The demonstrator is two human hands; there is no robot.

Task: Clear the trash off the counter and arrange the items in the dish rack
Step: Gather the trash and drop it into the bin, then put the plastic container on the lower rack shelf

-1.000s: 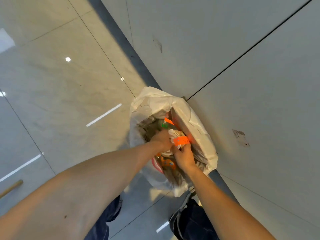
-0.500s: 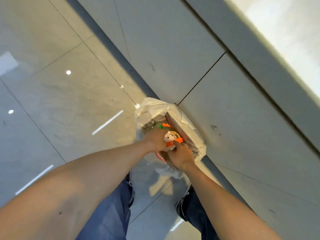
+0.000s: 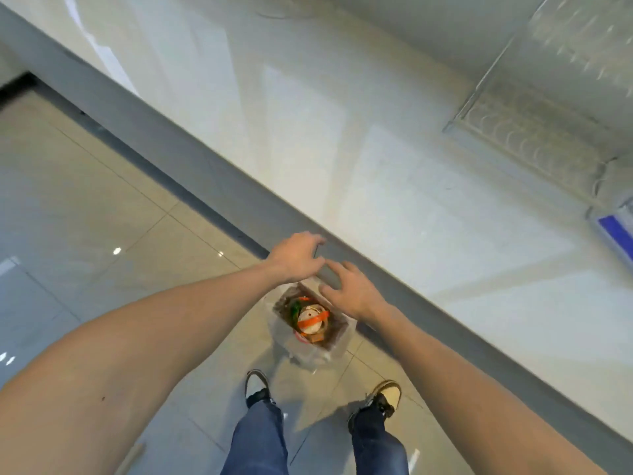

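**Trash bag on floor, both hands above it, empty**

- Trash bag (image 3: 310, 341) — clear plastic, mouth agape, standing on the tiled floor (image 3: 85, 207) against the grey base strip of the counter (image 3: 394, 173). Directly ahead of the person's 2 shoes (image 3: 256, 385).
- Contents — a white round piece wrapped with orange strips (image 3: 312, 318) lies on top; a green scrap sits just beside it to the left, with brown crumpled matter around and beneath. Finer identity of the pieces cannot be told.
- Left hand (image 3: 296, 257) — fingers spread and loosely curled, grasping nothing; held above the far-left rim of the bag, apart from it.
- Right hand (image 3: 352, 291) — fingers splayed, palm down, likewise released and holding nothing; over the bag's far-right edge, near the left hand but not touching it.
- Counter top — pale and glossy; a ribbed white mat (image 3: 534, 138) lies at its far right.
- Legs — blue jeans, feet apart on the floor.
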